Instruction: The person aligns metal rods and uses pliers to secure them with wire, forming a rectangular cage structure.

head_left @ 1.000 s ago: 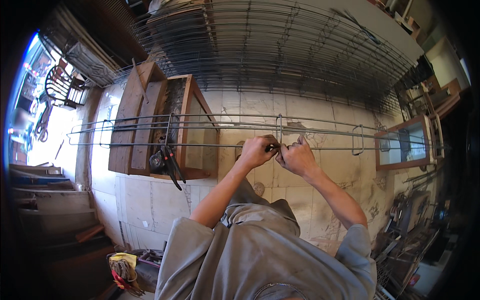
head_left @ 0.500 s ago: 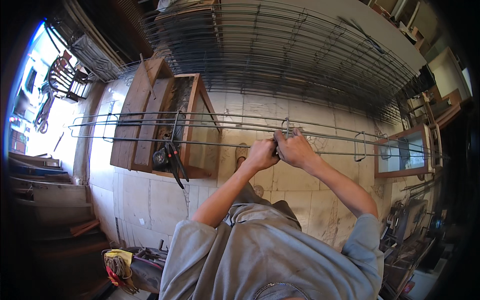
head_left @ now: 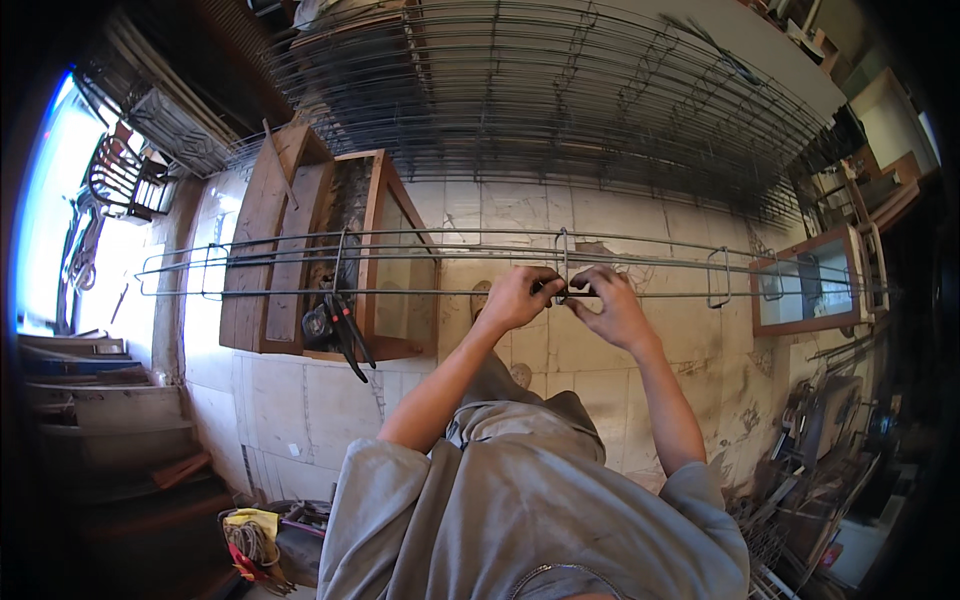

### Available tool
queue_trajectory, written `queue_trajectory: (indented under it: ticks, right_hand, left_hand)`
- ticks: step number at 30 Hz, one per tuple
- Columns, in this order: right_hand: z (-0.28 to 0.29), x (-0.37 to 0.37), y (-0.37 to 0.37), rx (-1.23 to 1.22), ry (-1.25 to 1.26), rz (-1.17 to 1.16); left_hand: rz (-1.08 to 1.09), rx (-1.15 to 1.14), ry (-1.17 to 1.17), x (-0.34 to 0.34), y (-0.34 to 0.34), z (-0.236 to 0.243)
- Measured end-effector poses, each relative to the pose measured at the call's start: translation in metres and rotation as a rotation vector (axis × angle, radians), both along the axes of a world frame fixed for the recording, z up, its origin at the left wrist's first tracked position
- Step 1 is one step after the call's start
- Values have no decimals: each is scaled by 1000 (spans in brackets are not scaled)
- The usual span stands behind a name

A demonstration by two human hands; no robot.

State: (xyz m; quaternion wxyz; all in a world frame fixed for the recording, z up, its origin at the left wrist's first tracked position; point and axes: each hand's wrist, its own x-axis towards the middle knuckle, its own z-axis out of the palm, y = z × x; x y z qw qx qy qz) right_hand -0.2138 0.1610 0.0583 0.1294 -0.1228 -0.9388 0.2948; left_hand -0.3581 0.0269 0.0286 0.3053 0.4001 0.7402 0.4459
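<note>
A long rebar cage (head_left: 480, 293) of thin steel rods stretches crosswise in front of me, with rectangular wire stirrups spaced along it. My left hand (head_left: 522, 298) pinches the near lower corner of the middle stirrup (head_left: 563, 255), where it meets the near rod. Just right of that corner is my right hand (head_left: 608, 308), its fingers bent over the near rod and its thumb below. A small dark piece shows between its fingertips, too small to name. Black-handled pincers (head_left: 347, 335) with red marks hang at the near rod on the left.
A wooden box-like frame with a glass pane (head_left: 400, 270) supports the cage on the left; another glazed wooden frame (head_left: 805, 290) is under its right end. Beyond lies a large stack of steel mesh (head_left: 560, 100). A yellow bag with rope (head_left: 252, 530) sits at the lower left.
Both hands have come a little nearer to me and apart, from the stirrup's upper part to its near corner. The right hand has turned, its fingers now bent over the near rod.
</note>
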Motion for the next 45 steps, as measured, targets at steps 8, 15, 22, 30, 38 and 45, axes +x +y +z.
queue_trajectory:
  ticks: [8, 15, 22, 30, 38, 45]
  right_hand:
    - [-19, -6, -18, 6, -11, -140]
    - [-34, 3, -20, -73, 152, -131]
    - [-57, 7, -33, 292, 313, -116]
    - [-33, 5, -41, 750, 213, -75]
    - [-31, 6, -46, 698, 59, -40]
    - [-8, 14, -13, 741, 52, 157]
  left_hand:
    - [38, -81, 120, 3, 4, 1]
    - [51, -125, 124, 3, 5, 9]
    - [-82, -15, 161, -13, 10, -11]
    - [-672, -25, 574, -39, 55, 39]
    - [-1005, -173, 771, -28, 93, 60]
    - [-320, 175, 244, -36, 10, 63]
